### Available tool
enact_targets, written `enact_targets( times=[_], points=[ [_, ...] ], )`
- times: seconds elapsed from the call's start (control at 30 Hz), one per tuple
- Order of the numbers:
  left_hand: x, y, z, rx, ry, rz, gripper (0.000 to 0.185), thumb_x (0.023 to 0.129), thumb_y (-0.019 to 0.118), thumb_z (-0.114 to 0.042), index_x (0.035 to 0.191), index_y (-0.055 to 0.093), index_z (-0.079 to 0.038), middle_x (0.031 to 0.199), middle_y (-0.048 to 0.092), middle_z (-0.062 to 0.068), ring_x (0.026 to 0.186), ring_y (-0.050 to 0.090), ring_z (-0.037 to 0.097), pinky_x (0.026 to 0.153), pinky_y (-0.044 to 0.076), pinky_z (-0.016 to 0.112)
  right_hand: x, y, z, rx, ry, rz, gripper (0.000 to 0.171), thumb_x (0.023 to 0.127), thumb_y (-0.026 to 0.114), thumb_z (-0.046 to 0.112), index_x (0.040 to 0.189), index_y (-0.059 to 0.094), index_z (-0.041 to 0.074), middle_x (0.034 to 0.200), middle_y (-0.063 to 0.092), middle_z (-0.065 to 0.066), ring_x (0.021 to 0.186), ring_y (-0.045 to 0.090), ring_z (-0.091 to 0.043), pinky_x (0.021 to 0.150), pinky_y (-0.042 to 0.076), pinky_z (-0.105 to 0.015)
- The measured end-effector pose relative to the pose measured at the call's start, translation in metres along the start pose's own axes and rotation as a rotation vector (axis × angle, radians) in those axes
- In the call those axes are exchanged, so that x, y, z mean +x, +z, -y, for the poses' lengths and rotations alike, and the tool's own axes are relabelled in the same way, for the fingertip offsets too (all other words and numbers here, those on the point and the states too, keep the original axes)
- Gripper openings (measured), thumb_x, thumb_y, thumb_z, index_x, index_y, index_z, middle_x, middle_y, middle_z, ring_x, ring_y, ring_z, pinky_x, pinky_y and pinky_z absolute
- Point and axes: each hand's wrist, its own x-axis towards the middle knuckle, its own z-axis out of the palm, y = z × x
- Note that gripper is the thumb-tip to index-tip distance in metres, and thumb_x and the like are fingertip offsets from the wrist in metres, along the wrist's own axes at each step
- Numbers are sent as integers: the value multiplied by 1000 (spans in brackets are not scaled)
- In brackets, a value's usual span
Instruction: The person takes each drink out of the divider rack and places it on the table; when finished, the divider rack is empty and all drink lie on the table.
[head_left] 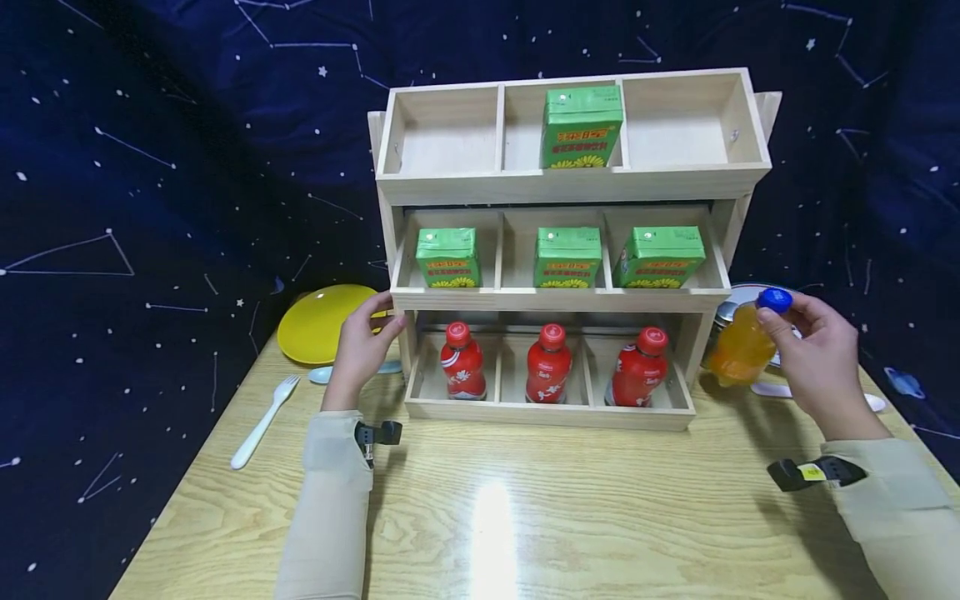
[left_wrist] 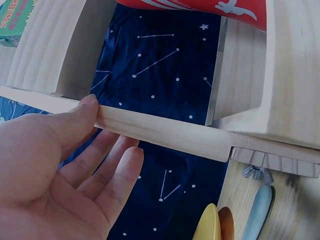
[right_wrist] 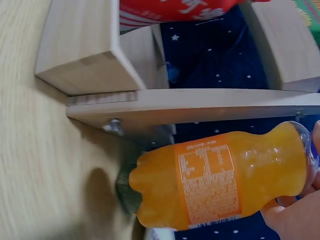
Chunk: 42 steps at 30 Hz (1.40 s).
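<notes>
Right grip: the right hand point(head_left: 821, 354) is pinching the orange bottle point(head_left: 741, 346) by its blue cap point(head_left: 775, 299), fingers curling round the top.
Left grip: the left hand point(head_left: 362, 346) is lying open, its straight fingers and thumb resting against the left upright of the wooden rack point(head_left: 570, 187); it is holding nothing.
Orange bottle: it is hanging tilted just beside the rack's right side, above the surface point(head_left: 525, 508); whether its base is touching the surface cannot be told.
Rack, top tier: one green carton point(head_left: 582, 127) is standing in the middle compartment.
Rack, middle tier: three green cartons point(head_left: 567, 257) are sitting one to each compartment.
Rack, bottom tier: three red bottles point(head_left: 548, 363) are standing upright, one per compartment.
Left of the rack: a yellow plate point(head_left: 318, 325) is lying near the left hand, with a white fork point(head_left: 262, 422) nearer the surface's edge.
Backdrop: a dark blue star-patterned cloth point(head_left: 187, 167) is hanging behind everything.
</notes>
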Motion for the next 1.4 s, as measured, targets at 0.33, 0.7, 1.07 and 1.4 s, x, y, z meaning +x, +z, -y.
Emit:
enact_targets(
  times=[0.33, 0.7, 1.07, 1.4],
  points=[
    [2, 4, -1, 4, -17, 3, 46, 97, 65, -21, 141, 53, -15, 135, 57, 11, 116, 59, 33, 95, 53, 44, -7, 16, -14, 115, 48, -2, 14, 96, 65, 15, 109, 64, 20, 96, 63, 20, 86, 58, 2, 72, 47, -3],
    [1, 2, 0, 9, -20, 6, 46, 97, 65, -20, 141, 52, -14, 136, 57, 11, 116, 60, 31, 95, 53, 43, -14, 15, -21, 54, 67, 14, 20, 97, 65, 21, 115, 63, 15, 100, 60, 21, 96, 55, 1, 80, 44, -1],
    [2, 1, 2, 10, -12, 6, 46, 97, 65, -21, 141, 53, -14, 135, 57, 11, 116, 60, 31, 94, 54, 43, -12, 10, -25, 43, 43, 61, 24, 95, 68, 18, 118, 61, 17, 104, 58, 23, 99, 55, 6, 81, 43, -1],
    [0, 0, 4, -3, -2, 8, 46, 97, 65, -21, 141, 53, -13, 135, 57, 12, 117, 60, 32, 94, 53, 43, -6, -8, 7, 23, -59, -49, 41, 96, 66, 12, 136, 59, 9, 130, 60, 1, 113, 55, -3, 91, 42, -6]
  ],
)
